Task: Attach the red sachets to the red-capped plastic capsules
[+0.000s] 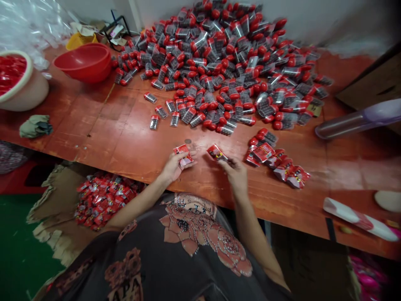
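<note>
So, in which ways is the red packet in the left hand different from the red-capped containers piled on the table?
The packet is held in the left hand, while the containers lie in a big pile on the table. The packet looks flat and mostly red, with print; the containers look bulkier, with clear walls and dark contents. The containers have red caps, whereas no cap shows on the packet. Both show red.
</note>
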Demonstrator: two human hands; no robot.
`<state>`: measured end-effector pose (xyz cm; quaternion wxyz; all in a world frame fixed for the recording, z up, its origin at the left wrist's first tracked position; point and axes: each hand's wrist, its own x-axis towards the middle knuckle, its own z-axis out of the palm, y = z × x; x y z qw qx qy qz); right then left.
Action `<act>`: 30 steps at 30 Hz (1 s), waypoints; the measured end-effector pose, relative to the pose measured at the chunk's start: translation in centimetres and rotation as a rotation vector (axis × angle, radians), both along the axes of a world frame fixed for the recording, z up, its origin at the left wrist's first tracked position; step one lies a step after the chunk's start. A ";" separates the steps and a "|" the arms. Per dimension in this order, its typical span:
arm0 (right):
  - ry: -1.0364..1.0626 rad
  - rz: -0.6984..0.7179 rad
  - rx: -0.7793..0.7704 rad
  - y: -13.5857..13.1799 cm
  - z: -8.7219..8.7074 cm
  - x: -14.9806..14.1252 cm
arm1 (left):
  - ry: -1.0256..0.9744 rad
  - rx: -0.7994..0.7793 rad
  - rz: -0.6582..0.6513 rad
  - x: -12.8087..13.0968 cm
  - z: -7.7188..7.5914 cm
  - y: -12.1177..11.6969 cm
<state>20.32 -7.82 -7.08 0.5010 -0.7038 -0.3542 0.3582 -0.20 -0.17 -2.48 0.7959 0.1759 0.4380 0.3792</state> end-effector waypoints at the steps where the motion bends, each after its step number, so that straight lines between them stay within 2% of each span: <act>1: -0.075 -0.022 -0.044 -0.3 -0.2 1.0 | 0.006 -0.008 0.013 -0.4 -0.1 0.2; 3: -0.250 -0.054 -0.077 -0.6 -0.2 2.0 | 0.034 -0.014 0.043 -0.7 -0.4 0.4; 6: -0.356 -0.009 0.026 0.0 0.9 0.0 | 0.063 -0.009 0.100 -0.1 -1.0 0.3; 9: -0.195 0.256 0.148 2.1 2.1 -4.2 | 0.032 0.039 0.151 0.7 -1.3 0.2; 12: -0.096 0.385 0.191 4.8 2.4 -7.2 | 0.023 0.084 0.189 0.5 -1.2 0.7; 15: -0.223 0.507 0.210 7.0 2.3 -7.7 | 0.068 0.128 0.233 -0.9 -1.3 1.5; 20: -0.536 0.718 0.238 10.3 2.7 -6.8 | 0.086 0.119 0.299 -2.5 -2.1 2.8; 22: -0.675 0.692 0.153 12.2 3.1 -6.4 | 0.094 0.111 0.345 -2.7 -2.3 3.3; 25: -0.961 0.428 -0.083 15.3 3.2 -6.2 | 0.086 0.092 0.367 -2.9 -2.4 3.9; 26: -1.033 0.379 -0.169 16.0 3.2 -6.4 | 0.086 0.075 0.371 -2.9 -2.4 4.0; 28: -1.131 0.359 -0.287 16.9 2.9 -7.0 | 0.081 0.024 0.384 -3.1 -2.2 4.2; 30: -1.171 0.397 -0.316 16.9 2.6 -7.8 | 0.054 -0.046 0.388 -3.2 -2.1 4.2</act>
